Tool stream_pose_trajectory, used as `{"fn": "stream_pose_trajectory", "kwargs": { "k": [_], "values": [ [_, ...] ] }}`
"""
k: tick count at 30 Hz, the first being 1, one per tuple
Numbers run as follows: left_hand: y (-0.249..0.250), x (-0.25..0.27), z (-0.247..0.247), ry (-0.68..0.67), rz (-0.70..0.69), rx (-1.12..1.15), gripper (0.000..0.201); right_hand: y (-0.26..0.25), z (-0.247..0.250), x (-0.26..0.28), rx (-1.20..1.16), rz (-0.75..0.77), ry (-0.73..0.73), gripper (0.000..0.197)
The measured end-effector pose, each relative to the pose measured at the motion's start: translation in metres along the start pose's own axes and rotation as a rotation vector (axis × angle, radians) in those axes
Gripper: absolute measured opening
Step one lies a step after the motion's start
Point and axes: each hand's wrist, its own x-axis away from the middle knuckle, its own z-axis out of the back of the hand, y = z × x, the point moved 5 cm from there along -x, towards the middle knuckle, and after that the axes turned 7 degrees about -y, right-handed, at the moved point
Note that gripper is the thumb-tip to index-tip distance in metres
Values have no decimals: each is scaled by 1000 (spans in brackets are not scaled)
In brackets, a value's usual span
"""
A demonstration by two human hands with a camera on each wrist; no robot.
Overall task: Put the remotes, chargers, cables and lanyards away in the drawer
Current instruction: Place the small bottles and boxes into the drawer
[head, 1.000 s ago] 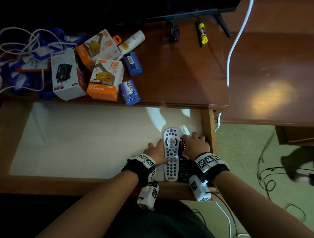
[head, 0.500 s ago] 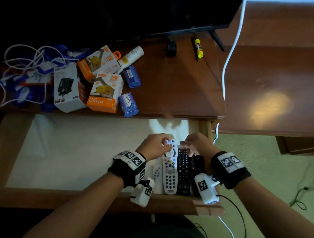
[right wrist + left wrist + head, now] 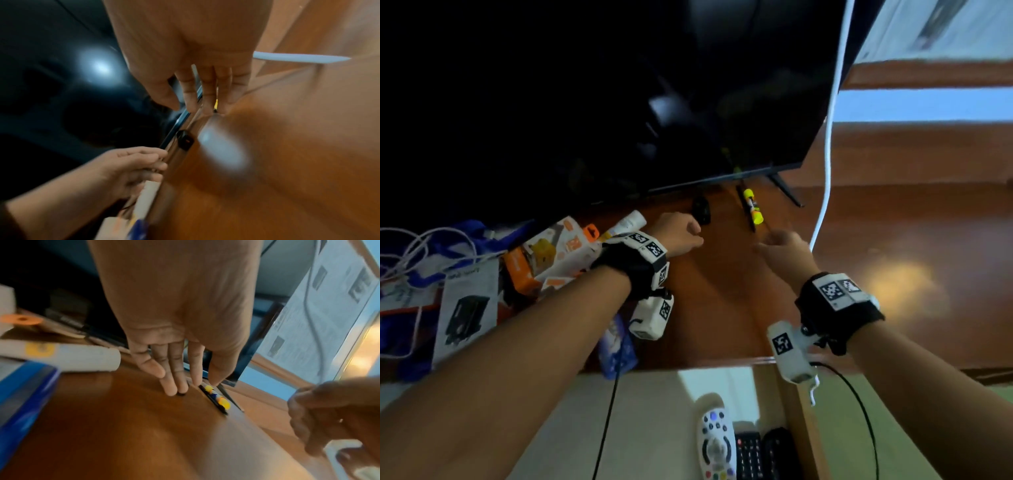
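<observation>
Both my hands hover empty over the brown desk top, under the TV's lower edge. My left hand (image 3: 685, 233) (image 3: 185, 386) stretches its fingers toward a small black charger (image 3: 701, 210) (image 3: 186, 142), almost touching it. My right hand (image 3: 777, 245) (image 3: 197, 108) is open, fingers pointing at a yellow-capped stick (image 3: 751, 205) (image 3: 218, 398). A white remote (image 3: 715, 442) and two black remotes (image 3: 748, 455) lie side by side in the open drawer (image 3: 804, 428), against its right wall. Charger boxes (image 3: 558, 250), white cables (image 3: 414, 246) and blue lanyards (image 3: 465, 229) are heaped at the desk's left.
The TV (image 3: 619, 102) overhangs the back of the desk on thin black legs (image 3: 786, 192). A thick white cable (image 3: 828, 137) hangs down on the right. A white tube (image 3: 626, 222) and a blue box (image 3: 618, 346) lie beside the boxes.
Both hands have left the remotes in the drawer and risen forward over the desk toward the TV's base. The head has tilted up, so the drawer sits at the bottom of the view.
</observation>
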Motion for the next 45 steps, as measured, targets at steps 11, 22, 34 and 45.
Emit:
{"fn": "stream_pose_trajectory", "kwargs": {
  "k": [11, 22, 34, 45],
  "values": [
    [5, -96, -7, 77, -17, -119, 58, -8, -18, -91, 334, -3, 47, 57],
    [-3, -90, -29, 153, -77, -204, 39, -23, -22, -142, 355, -146, 67, 38],
    [-1, -8, -74, 190, -85, -234, 34, -11, -35, -62, 418, -191, -22, 16],
    [11, 140, -157, 307, -107, -122, 37, 80, -40, 113, 143, -141, -39, 14]
  ]
}}
